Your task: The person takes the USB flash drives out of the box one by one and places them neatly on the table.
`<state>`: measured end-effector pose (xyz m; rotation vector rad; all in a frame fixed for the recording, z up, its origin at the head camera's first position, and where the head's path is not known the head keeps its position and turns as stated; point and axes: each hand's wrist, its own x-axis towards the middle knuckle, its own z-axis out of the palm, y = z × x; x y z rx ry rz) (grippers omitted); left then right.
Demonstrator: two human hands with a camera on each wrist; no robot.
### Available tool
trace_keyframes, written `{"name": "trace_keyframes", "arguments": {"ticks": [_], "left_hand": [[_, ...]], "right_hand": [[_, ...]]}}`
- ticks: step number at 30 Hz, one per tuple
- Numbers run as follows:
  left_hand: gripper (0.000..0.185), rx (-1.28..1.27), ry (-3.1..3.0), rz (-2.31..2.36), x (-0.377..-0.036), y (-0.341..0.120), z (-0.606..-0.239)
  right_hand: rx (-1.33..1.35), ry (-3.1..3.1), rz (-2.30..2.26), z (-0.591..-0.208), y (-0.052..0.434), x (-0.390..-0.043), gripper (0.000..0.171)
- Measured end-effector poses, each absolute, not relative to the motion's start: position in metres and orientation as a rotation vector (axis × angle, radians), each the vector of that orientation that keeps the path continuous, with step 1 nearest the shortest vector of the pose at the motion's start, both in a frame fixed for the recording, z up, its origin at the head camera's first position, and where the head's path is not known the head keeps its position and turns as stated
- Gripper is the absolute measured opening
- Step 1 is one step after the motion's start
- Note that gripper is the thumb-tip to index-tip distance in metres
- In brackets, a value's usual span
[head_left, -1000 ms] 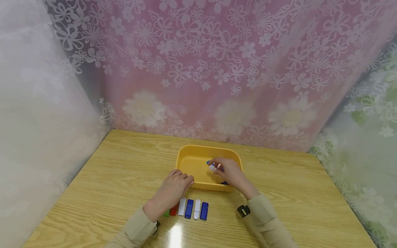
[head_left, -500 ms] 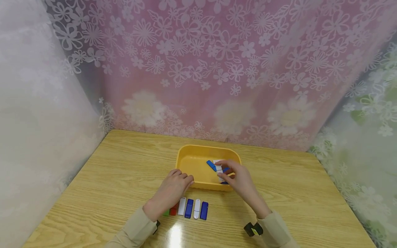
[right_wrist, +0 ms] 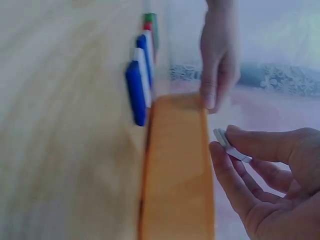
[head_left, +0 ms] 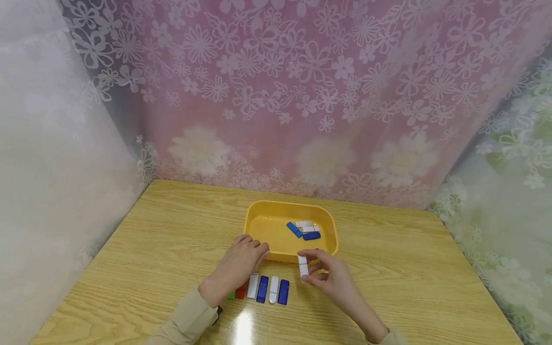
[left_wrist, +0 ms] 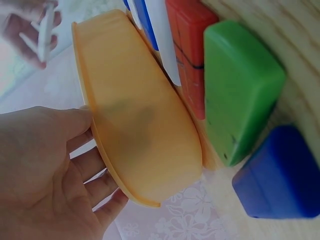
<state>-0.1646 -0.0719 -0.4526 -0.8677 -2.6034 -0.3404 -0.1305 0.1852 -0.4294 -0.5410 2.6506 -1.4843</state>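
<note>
My left hand [head_left: 239, 261] grips the near left rim of a yellow plastic bin [head_left: 269, 230], thumb and fingers on either side of its edge in the left wrist view. Between thumb and fingertips, my right hand [head_left: 334, 275] pinches a white USB stick [head_left: 303, 267], held just in front of the bin's near right wall. Inside the bin lie a light blue USB stick [head_left: 294, 229], two white ones [head_left: 310, 229] and a dark blue one [head_left: 312, 235]. The near wall hides part of the bin's floor.
On the wooden table [head_left: 388, 268], a row of USB sticks stands before the bin: dark blue [head_left: 283, 292], white [head_left: 273, 290], blue [head_left: 262, 289], white [head_left: 253, 286], red [head_left: 241, 291] and green. Another blue stick [left_wrist: 280, 175] ends the row. Floral curtains [head_left: 276, 96] surround the table.
My right hand has lifted the white USB stick out of the bin and drawn it toward me over the near rim. The left hand stays on the rim.
</note>
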Motion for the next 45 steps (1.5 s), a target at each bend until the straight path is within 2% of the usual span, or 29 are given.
{"name": "trace_keyframes", "arguments": {"ticks": [9, 22, 37, 41, 45], "left_hand": [[0.017, -0.866, -2.608, -0.317, -0.165, -0.072, -0.453], [0.017, -0.861, -2.619, -0.330, -0.164, -0.071, -0.452], [0.016, -0.871, -2.609, -0.329, -0.165, -0.073, -0.455], [0.016, -0.878, -2.599, -0.306, -0.166, -0.073, -0.456], [0.016, -0.876, -2.602, -0.302, -0.166, -0.073, -0.455]], "right_hand": [[-0.708, 2.680, -1.196, -0.452, 0.185, -0.125, 0.049], [-0.727, 2.864, -0.758, -0.456, 0.178, -0.123, 0.048], [-0.717, 2.945, -0.516, -0.457, 0.170, -0.119, 0.052], [-0.712, 2.984, -0.574, -0.455, 0.170, -0.118, 0.046], [-0.749, 3.049, -0.722, -0.451, 0.170, -0.121, 0.029]]}}
